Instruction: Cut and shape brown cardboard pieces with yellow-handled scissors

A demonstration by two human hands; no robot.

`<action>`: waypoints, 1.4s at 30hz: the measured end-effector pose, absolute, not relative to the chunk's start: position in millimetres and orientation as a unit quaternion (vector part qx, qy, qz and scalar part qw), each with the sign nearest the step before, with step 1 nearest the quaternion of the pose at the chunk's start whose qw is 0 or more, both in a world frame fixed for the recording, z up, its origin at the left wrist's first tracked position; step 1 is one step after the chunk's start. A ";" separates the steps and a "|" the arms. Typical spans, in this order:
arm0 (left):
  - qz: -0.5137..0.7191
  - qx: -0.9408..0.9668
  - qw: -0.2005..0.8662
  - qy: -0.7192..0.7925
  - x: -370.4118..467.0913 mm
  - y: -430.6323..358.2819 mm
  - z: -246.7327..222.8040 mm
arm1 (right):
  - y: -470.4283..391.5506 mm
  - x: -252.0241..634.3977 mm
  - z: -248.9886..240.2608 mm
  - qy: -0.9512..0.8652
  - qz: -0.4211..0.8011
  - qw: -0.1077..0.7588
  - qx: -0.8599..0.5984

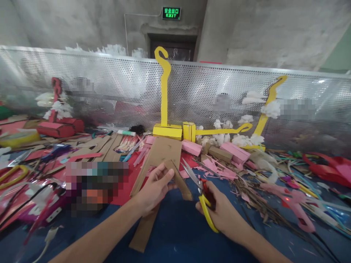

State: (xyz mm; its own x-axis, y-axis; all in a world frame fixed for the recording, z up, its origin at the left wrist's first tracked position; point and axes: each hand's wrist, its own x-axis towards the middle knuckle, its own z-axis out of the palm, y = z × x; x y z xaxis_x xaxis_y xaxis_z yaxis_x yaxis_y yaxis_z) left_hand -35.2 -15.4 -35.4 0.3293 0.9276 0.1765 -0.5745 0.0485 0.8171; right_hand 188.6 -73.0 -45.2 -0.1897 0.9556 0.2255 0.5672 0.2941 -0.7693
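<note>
Brown cardboard strip [183, 185]: far end pinched by the left hand's [153, 188] fingers, long axis slanting nearer and rightward from them. Yellow-handled scissors [207, 213]: right hand's [226, 215] fingers wrapped round the handles, blades parted, pointing away and left, just beside the strip's right edge. Blue worktop [177, 228]: visible between both hands' fingers.

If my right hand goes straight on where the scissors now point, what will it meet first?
The scissors would probably meet the flat brown cardboard first, though depth is unclear here.
</note>
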 end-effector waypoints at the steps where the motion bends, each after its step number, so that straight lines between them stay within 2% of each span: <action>1: 0.543 0.425 0.693 0.209 -35.2 -15.0 -34.9 | -73.5 189.3 -44.3 -0.726 0.273 0.350 -0.525; 6: 0.543 0.426 0.692 0.211 -35.4 -15.3 -33.7 | -77.3 186.3 -40.2 -0.737 0.305 0.296 -0.526; 16: 0.532 0.445 0.686 0.219 -36.2 -12.5 -40.3 | -73.6 186.8 -45.1 -0.745 0.287 0.303 -0.520; 21: 0.529 0.501 0.637 0.253 -39.9 -8.4 -38.6 | -70.1 188.9 -47.8 -0.738 0.250 0.304 -0.548; 24: 0.540 0.574 0.532 0.310 -49.4 -4.8 -26.4 | -66.2 191.1 -48.3 -0.732 0.220 0.320 -0.560; 26: 0.513 0.657 0.387 0.393 -59.0 -2.8 -17.3 | -63.8 192.7 -48.7 -0.727 0.217 0.334 -0.559; 29: 0.393 0.708 0.137 0.571 -77.2 -2.3 -9.9 | -62.0 194.0 -49.8 -0.721 0.232 0.351 -0.551; 32: 0.236 0.736 -0.037 0.634 -97.7 -3.2 -10.6 | -61.7 193.4 -51.6 -0.717 0.237 0.354 -0.551; 34: 0.142 0.754 -0.089 0.635 -109.8 -2.6 -11.7 | -61.7 192.7 -52.5 -0.717 0.240 0.354 -0.550; 37: 0.063 0.757 -0.101 0.642 -121.9 1.1 -11.0 | -62.0 192.3 -52.3 -0.716 0.245 0.357 -0.548; 40: 0.064 0.764 -0.097 0.635 -127.9 7.0 -11.5 | -63.0 192.2 -50.0 -0.715 0.244 0.353 -0.552; 42: 0.132 0.755 -0.059 0.640 -131.2 11.3 -15.0 | -63.6 191.9 -48.4 -0.714 0.245 0.352 -0.554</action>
